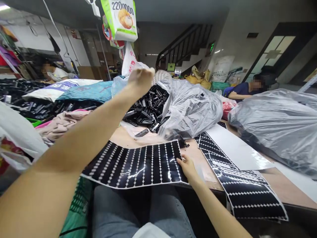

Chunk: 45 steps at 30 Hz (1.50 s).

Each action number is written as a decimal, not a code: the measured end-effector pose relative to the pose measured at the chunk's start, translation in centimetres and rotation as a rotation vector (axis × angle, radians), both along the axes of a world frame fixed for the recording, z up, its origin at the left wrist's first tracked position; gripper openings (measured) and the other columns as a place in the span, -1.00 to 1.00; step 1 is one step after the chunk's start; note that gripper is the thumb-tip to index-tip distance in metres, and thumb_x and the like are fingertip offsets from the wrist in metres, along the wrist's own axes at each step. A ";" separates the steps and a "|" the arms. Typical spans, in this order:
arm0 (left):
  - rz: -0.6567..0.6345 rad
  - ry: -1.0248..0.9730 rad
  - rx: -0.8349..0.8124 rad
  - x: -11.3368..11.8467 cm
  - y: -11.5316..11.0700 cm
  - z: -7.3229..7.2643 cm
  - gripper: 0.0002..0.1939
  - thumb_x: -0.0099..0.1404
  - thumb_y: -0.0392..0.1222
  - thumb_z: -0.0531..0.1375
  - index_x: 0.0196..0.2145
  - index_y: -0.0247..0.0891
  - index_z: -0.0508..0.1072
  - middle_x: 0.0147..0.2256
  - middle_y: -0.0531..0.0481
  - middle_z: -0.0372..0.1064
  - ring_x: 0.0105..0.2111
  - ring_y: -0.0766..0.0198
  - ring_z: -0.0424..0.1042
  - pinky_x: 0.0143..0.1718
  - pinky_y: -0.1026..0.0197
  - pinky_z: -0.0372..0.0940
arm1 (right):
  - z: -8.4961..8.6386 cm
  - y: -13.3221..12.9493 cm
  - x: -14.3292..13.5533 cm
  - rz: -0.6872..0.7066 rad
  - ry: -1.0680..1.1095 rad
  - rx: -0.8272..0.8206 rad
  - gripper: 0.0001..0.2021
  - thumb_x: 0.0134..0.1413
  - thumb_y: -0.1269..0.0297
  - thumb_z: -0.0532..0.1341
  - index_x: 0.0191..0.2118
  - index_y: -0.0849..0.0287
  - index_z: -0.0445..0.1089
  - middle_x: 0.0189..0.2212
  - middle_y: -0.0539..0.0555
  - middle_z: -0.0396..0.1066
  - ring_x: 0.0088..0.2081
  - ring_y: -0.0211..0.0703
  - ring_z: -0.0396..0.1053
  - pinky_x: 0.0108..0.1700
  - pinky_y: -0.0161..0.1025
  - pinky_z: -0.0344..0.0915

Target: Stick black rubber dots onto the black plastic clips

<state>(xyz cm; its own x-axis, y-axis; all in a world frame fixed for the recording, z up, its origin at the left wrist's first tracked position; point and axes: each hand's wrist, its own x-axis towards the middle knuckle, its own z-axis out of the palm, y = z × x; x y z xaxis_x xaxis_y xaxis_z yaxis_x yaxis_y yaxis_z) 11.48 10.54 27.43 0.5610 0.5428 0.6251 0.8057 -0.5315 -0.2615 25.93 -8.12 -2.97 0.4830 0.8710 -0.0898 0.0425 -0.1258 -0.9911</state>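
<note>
A sheet of black stickers (146, 165) on pale backing lies over the table's front edge, above my lap, slightly curved. My right hand (187, 167) pinches its right edge, thumb on top. Raised above the table, my left hand (141, 79) is closed, and a pale, patterned strip (162, 76) smeared by motion extends from its fingertips. My left forearm covers the sheet's left end. Behind the raised hand, a plastic bag (195, 109) lies open with many small black plastic parts (151, 109) showing in its mouth.
More black sticker sheets (250, 191) and a white sheet (237, 145) overlap on the right. A large grey bag (277, 122) stands beyond them. Cloth (64, 125) and sacks (84, 91) crowd the left. A green-and-white packet (121, 19) hangs overhead. Two other people sit farther back.
</note>
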 end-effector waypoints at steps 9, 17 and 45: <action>-0.106 -0.117 -0.126 1.8 -7.0 -8.5 -0.64 0.26 -0.46 -0.18 -0.23 -0.45 0.39 -0.43 -0.22 0.44 -0.41 0.17 0.46 -0.44 0.22 0.30 | -0.7 -0.7 -1.0 -0.180 -0.363 0.095 -0.55 -0.21 0.10 0.25 -0.12 0.12 0.28 -0.02 0.20 0.27 0.06 0.16 0.15 0.03 0.05 0.12; -0.514 -0.264 0.031 -1.4 -15.1 -23.9 -0.64 0.25 -0.48 -0.07 -0.06 -0.41 0.36 -0.06 -0.24 0.37 0.05 0.04 0.24 -0.12 0.09 0.34 | 2.9 -2.1 1.0 -0.565 -0.203 0.395 -0.48 -0.04 0.16 0.15 0.07 0.22 0.15 -0.01 0.19 0.25 0.03 0.03 0.21 0.05 0.02 0.15; -0.570 0.178 -0.185 -3.9 -15.8 -36.5 -0.54 0.23 -0.49 -0.12 0.05 -0.36 0.28 0.04 -0.17 0.29 0.08 0.07 0.21 0.05 -0.02 0.11 | 1.8 10.3 7.9 0.387 -1.646 -0.030 -0.69 0.13 0.22 0.11 -0.04 0.24 0.25 -0.08 0.12 0.29 -0.14 -0.16 0.32 -0.13 -0.07 0.30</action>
<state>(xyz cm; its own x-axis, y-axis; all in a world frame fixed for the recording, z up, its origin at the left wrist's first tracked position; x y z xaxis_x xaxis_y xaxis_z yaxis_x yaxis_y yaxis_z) 7.62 -5.26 -9.03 0.8811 0.2183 0.4195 0.3350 -0.9142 -0.2280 33.81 2.14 -1.19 -0.1516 0.9595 0.2375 0.9832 0.1218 0.1357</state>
